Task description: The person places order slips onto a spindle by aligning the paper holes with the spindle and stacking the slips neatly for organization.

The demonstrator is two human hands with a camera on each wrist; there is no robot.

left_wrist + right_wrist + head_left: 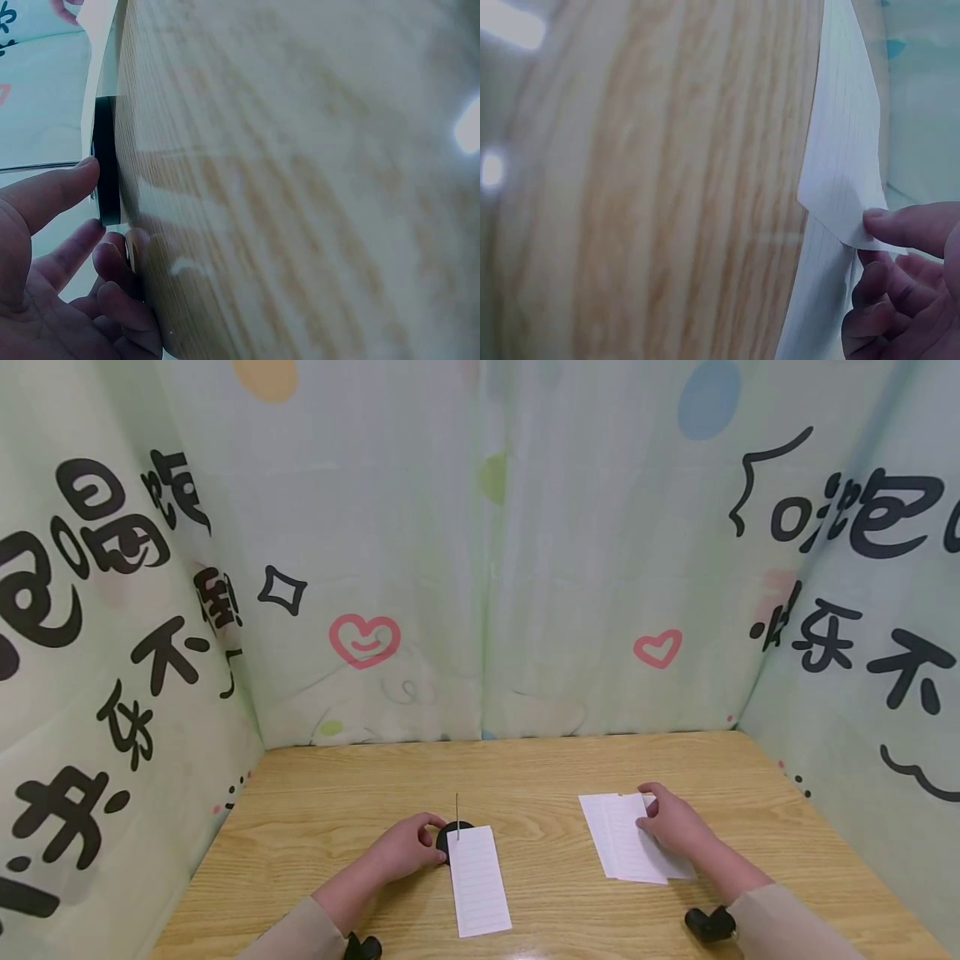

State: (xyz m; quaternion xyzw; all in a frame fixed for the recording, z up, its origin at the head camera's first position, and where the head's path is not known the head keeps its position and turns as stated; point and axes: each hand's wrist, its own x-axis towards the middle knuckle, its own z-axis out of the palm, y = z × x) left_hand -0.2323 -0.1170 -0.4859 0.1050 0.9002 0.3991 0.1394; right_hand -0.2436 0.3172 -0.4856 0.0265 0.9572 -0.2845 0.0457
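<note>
From afar I judge one white lined paper slip (480, 885) spiked and the rest unspiked: my left hand (405, 847) grips the round black base (442, 841) of the thin metal spike (457, 810) beside it; my right hand (678, 824) pinches a white ruled sheet (844, 142) from the fanned stack (600, 831) beneath.

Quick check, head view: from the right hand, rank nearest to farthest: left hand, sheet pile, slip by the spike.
1. Pile: at the right hand, right side.
2. Slip: left of the pile.
3. Left hand: farthest left, at the black base.
</note>
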